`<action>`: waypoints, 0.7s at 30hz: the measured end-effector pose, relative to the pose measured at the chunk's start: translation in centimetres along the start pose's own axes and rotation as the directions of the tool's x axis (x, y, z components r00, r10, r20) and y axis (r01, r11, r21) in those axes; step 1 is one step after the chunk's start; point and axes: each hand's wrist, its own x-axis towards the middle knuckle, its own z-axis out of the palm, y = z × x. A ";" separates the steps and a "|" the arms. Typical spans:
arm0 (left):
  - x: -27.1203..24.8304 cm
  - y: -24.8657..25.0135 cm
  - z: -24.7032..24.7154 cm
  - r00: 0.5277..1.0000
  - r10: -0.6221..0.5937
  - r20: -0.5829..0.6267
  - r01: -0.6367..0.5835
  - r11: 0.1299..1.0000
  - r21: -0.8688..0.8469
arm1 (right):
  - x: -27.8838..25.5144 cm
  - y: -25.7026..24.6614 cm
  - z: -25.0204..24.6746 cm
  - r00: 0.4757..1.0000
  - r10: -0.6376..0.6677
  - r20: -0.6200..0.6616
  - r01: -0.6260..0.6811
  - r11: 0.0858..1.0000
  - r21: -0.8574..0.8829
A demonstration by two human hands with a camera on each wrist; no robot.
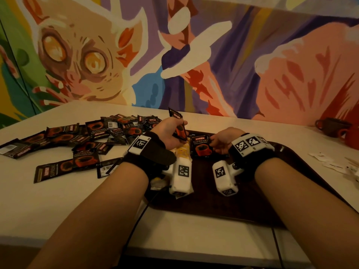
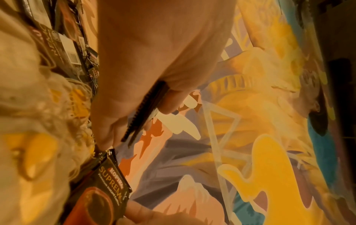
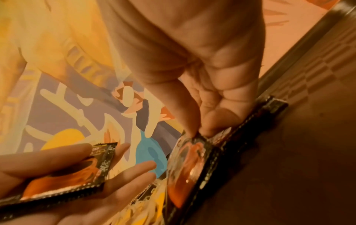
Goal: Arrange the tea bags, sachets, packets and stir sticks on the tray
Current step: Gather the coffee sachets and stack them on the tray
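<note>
Head view: the left hand (image 1: 171,131) holds a black coffee sachet (image 1: 177,124) upright between thumb and fingers, over the far left corner of the dark tray (image 1: 303,171). Just to its right, the right hand (image 1: 225,139) pinches the right edge of a second sachet (image 1: 202,146) with fingertips (image 3: 209,129); that one lies label-up on the tray's far part. Touching its left side is a pale yellow-and-white packet (image 1: 183,152), partly hidden by the left wrist camera. On the white table (image 1: 58,200) to the left of the tray, a loose heap of sachets (image 1: 81,136) spreads from near to far. To the right of the tray lie small white paper pieces (image 1: 330,164), too small to identify, and at the far right stand two mugs (image 1: 334,127) by the painted wall (image 1: 213,55).
</note>
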 end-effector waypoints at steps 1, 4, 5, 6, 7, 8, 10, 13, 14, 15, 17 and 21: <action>-0.1 0.0 0.0 1.000 -0.011 0.009 0.011 1.000 0.007 | 0.0 0.0 0.1 1.000 0.002 -0.013 -0.002 1.000 -0.011; -0.4 -0.1 0.3 0.999 -0.039 0.034 0.038 0.999 0.018 | 0.1 -0.1 0.3 0.999 -0.009 -0.045 0.006 0.999 -0.050; -0.4 -0.2 0.4 0.998 -0.047 0.037 0.046 0.999 0.018 | 0.5 -0.1 0.3 0.999 -0.015 -0.050 0.012 0.998 -0.063; -0.4 -0.3 0.4 0.998 -0.054 0.039 0.053 0.998 0.016 | 0.7 -0.1 0.4 0.998 -0.021 -0.056 0.017 0.997 -0.073; -0.3 -0.3 0.4 0.998 -0.058 0.039 0.058 0.998 0.014 | 1.1 -0.1 0.4 0.998 -0.027 -0.063 0.022 0.996 -0.082; -0.3 -0.3 0.5 0.997 -0.060 0.038 0.059 0.998 0.014 | 1.0 -0.2 0.5 0.997 -0.029 -0.067 0.022 0.995 -0.093; -0.3 -0.3 0.5 0.998 -0.060 0.031 0.060 0.998 0.019 | 0.8 -0.3 0.7 0.997 -0.032 -0.074 0.025 0.995 -0.100; -0.5 -0.3 0.5 0.998 -0.063 0.023 0.063 0.998 0.020 | 0.5 -0.5 0.7 0.997 -0.035 -0.069 0.029 0.996 -0.079; -0.7 -0.2 0.5 0.998 -0.055 0.027 0.055 0.998 0.017 | 0.5 -0.4 0.6 0.997 -0.038 -0.069 0.033 0.997 -0.064; -0.8 -0.2 0.6 0.999 -0.041 0.033 0.041 0.999 0.014 | 0.5 -0.4 0.5 0.997 -0.045 -0.070 0.042 0.998 -0.047; -1.2 -0.1 0.6 1.000 0.008 0.023 -0.008 1.000 0.000 | 0.2 -0.4 0.1 0.996 -0.054 -0.071 0.055 0.998 0.019; -1.1 0.2 0.2 0.993 0.116 0.009 -0.114 0.985 -0.129 | -1.6 0.1 -0.3 0.990 -0.136 -0.046 0.144 0.961 0.237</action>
